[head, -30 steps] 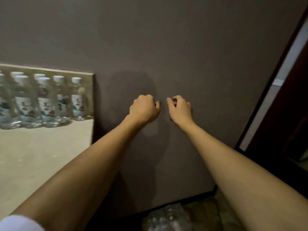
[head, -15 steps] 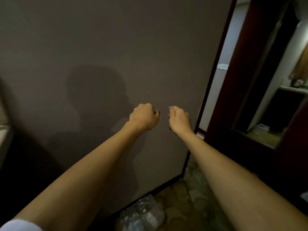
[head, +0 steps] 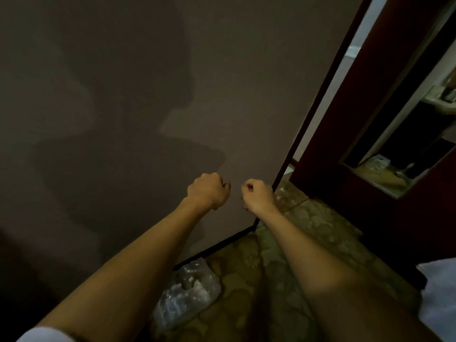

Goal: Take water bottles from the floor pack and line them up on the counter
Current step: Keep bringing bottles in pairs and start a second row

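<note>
— Hands?
— Left hand [head: 208,191] and right hand [head: 259,195], both out ahead on bare arms, level with each other, a small gap between. Fingers curled into loose fists, nothing in either. Knuckles toward the wall [head: 234,70]; touching it or just short of it, cannot tell.
— Pack?
— Pack [head: 187,294] down on the floor [head: 308,233], low in the view, under and between the two forearms, close against the dark skirting at the foot of the wall. Crinkled clear plastic wrap, torn open on top. Pale shapes inside, too blurred to count as bottles. Well below both hands, touched by neither.
— Counter?
— Out of view here.
— Around it?
— Plain grey-brown wall across the left and centre, with a soft shadow [head: 118,156] of head and arms thrown on it. Dark edge strip down the wall's right end, then a pale gap, then a dark red frame [head: 357,107]. Past the frame, a recess with a lit shelf [head: 377,174] and small things on it, too blurred to name. Floor patterned, green and tan. White sleeve [head: 42,335] at the lower left corner, something pale [head: 441,292] at the lower right edge.
— Anything gripped at all?
— Nothing. Thumbs tucked along the curled fingers, both fists bare.
</note>
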`<state>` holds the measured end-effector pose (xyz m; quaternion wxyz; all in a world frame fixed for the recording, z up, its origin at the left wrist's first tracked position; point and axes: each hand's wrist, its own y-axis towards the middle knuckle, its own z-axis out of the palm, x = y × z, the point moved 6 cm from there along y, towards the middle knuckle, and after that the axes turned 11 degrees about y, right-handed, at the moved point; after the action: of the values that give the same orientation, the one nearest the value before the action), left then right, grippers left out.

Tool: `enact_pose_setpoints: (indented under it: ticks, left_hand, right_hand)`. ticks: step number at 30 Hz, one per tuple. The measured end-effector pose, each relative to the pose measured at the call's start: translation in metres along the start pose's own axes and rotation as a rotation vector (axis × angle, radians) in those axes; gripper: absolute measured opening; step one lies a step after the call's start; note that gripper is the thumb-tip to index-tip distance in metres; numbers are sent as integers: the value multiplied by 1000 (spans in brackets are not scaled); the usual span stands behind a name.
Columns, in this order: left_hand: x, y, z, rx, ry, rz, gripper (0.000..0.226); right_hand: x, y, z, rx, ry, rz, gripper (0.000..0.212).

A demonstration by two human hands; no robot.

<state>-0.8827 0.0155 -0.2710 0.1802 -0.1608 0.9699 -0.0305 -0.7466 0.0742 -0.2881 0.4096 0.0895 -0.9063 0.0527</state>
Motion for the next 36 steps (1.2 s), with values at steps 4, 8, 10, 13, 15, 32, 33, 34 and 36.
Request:
enact_pose_setpoints:
  ticks: [4, 8, 10, 13, 15, 32, 33, 34, 36]
  left_hand:
    - [26, 36, 46, 99, -3, -79, 42]
    - [47, 54, 100, 232, -17, -151, 42]
    - [56, 60, 128, 304, -15, -196, 40]
    - [69, 66, 167, 388, -32, -261, 35]
    - [76, 68, 186, 428, -63, -319, 36]
    - [103, 67, 311, 440, -286, -711, 40]
    - [107, 67, 326, 448, -312, -715, 39]
    - [112, 67, 341, 467, -337, -720, 38]
    - [123, 64, 374, 505, -377, -736, 41]
  right_hand:
    - [-46, 23, 52, 222, -12, 155, 28]
    - [-86, 21, 92, 529, 2, 355, 35]
    - [-109, 21, 109, 627, -18, 424, 38]
    - [-139, 31, 133, 680, 0, 440, 33]
    - [-153, 43, 147, 727, 2, 418, 28]
    - [-244, 88, 238, 873, -82, 300, 19]
    - [-254, 89, 248, 875, -83, 299, 21]
    - [-264, 90, 257, 880, -87, 293, 21]
    - [-284, 91, 279, 889, -83, 306, 20]
